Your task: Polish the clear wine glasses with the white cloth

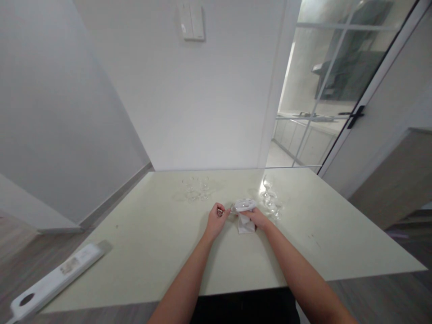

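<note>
My left hand [216, 220] is closed on one end of a small clear stemmed glass [233, 209], which lies sideways between my hands. In my right hand [259, 218] is a white cloth [246, 225], wrapped about the glass's other end, with a fold hanging down toward the table. The cloth and fingers hide part of the glass. Beyond my left hand stands a group of clear glasses [195, 188]. Another group of clear glasses [270, 200] is just past my right hand. Their outlines are faint against the tabletop.
Everything rests on a pale table [151, 252] pushed against a white wall [202, 103]. A long white object with a dark oval hole [57, 279] overhangs the table's left edge. At the right is a glazed door with a black handle [356, 117].
</note>
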### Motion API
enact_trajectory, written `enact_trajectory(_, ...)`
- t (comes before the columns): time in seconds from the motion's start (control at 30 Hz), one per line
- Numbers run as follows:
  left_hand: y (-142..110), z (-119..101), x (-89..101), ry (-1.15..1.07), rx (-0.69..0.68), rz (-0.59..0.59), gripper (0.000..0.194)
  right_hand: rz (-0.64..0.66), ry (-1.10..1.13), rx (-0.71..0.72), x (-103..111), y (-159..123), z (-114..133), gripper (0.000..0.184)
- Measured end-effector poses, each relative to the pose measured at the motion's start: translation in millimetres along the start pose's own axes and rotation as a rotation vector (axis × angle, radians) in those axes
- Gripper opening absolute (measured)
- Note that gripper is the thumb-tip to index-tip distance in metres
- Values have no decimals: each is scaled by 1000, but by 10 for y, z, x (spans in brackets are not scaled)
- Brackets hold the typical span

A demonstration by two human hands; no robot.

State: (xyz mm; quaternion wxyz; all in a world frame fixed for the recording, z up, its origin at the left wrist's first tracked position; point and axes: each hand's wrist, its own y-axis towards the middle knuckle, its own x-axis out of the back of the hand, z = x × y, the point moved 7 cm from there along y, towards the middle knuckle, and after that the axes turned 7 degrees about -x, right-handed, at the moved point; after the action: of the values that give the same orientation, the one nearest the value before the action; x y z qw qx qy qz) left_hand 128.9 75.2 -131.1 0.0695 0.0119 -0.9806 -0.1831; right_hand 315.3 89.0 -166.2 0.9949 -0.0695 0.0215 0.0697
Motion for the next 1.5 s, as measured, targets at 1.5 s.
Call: enact_trajectory(1.5, -213, -453, -488, -61, -269, 486, 33, -52, 154, 79, -49, -37, 41, 44)
